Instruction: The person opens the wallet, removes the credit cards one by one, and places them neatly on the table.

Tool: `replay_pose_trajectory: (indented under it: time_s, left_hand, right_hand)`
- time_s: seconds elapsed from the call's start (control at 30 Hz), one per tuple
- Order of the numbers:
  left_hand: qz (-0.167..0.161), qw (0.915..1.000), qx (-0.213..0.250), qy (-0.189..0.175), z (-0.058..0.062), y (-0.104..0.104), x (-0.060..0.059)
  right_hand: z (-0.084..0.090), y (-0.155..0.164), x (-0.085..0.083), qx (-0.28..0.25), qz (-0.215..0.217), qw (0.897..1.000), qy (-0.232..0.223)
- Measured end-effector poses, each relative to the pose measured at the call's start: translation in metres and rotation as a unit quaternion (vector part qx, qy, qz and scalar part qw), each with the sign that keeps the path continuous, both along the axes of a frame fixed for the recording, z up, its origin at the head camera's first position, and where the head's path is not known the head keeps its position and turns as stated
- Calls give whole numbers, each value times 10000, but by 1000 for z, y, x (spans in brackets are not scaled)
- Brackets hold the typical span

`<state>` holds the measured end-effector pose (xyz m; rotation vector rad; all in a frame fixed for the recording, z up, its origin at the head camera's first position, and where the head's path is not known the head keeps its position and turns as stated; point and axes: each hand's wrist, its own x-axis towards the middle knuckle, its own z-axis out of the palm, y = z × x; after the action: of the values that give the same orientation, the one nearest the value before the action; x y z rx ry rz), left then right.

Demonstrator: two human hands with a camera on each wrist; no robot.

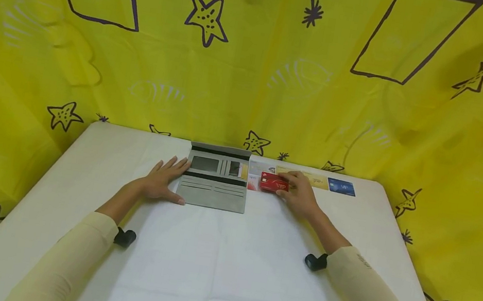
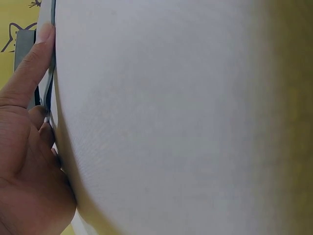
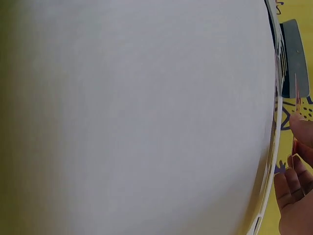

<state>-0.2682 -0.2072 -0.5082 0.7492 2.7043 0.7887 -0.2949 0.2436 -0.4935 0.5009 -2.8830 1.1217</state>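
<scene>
Card, red, mid-frame, long axis sideways, pinched by my right hand; wallet just left, my left hand spread against it.

A yellow curtain, printed with dark starfish outlines and pale shells, hung in soft folds behind and beside a white, round-cornered counter.

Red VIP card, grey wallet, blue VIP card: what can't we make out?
Head: red VIP card, right end hidden by right hand.
Head: blue VIP card, fine print too small.
Left wrist: grey wallet, card slots lost to edge-on angle and left hand.
</scene>
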Motion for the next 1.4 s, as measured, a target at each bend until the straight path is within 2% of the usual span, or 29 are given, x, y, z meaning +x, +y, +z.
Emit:
replay_pose_trajectory:
  time_s: [0.43, 0.67, 0.77, 1.1, 1.4]
  left_hand:
    - [-39, 9998, 165, -38, 10, 4, 6]
    - [67, 9999, -51, -104, 10, 4, 4]
    - [69, 9999, -27, -85, 13, 4, 5]
    - [-43, 9999, 89, -16, 8, 2, 4]
    - [55, 10000, -43, -46, 13, 5, 5]
  right_hand:
    - [-3, 24, 2, 101, -42, 9999, -102]
    - [-3, 32, 3, 152, -95, 9997, -187]
    - [-4, 35, 2, 172, -117, 9996, -216]
    - [-2, 41, 3, 241, -151, 9991, -324]
    - [-2, 45, 5, 209, -147, 9991, -351]
